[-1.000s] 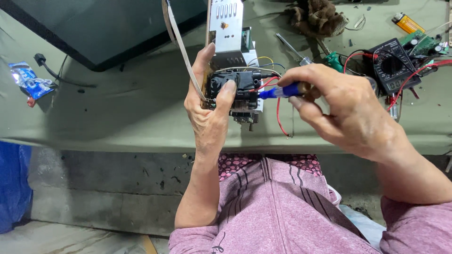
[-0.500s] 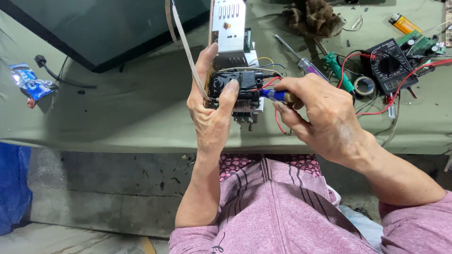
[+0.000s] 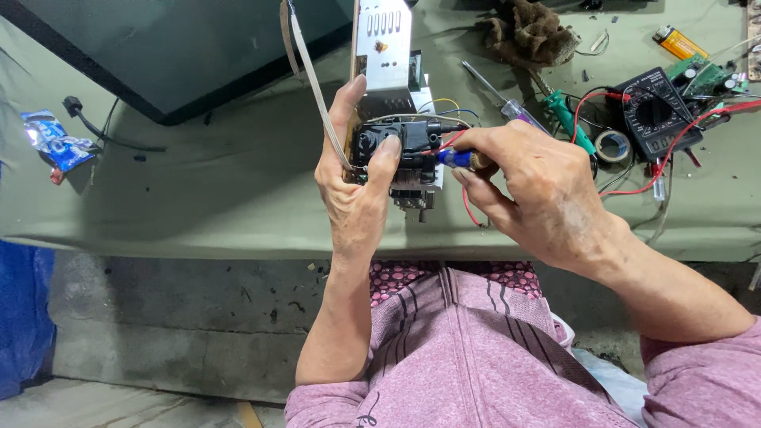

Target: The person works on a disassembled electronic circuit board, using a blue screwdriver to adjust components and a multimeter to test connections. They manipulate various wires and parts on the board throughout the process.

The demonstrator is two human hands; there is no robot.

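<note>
My left hand (image 3: 355,198) grips an electronic board assembly (image 3: 390,87) upright above the table edge; the thumb presses on a black component (image 3: 404,141) at its lower end. A metal shield covers the board's upper part, and a flat ribbon cable (image 3: 311,71) runs up from it. My right hand (image 3: 531,186) holds a small blue-handled tool (image 3: 453,158), its tip against the black component. Red wires loop beneath the board.
A green-covered table (image 3: 198,198) carries a dark flat screen panel (image 3: 158,47), a black multimeter (image 3: 656,111) with red leads, screwdrivers (image 3: 567,111), a tape roll (image 3: 612,146), a brown rag (image 3: 527,36), a yellow lighter (image 3: 678,41) and a blue wrapper (image 3: 54,143).
My right hand moved left, closer to the board, bringing the blue tool up to the black component. The left hand kept its hold on the board.
</note>
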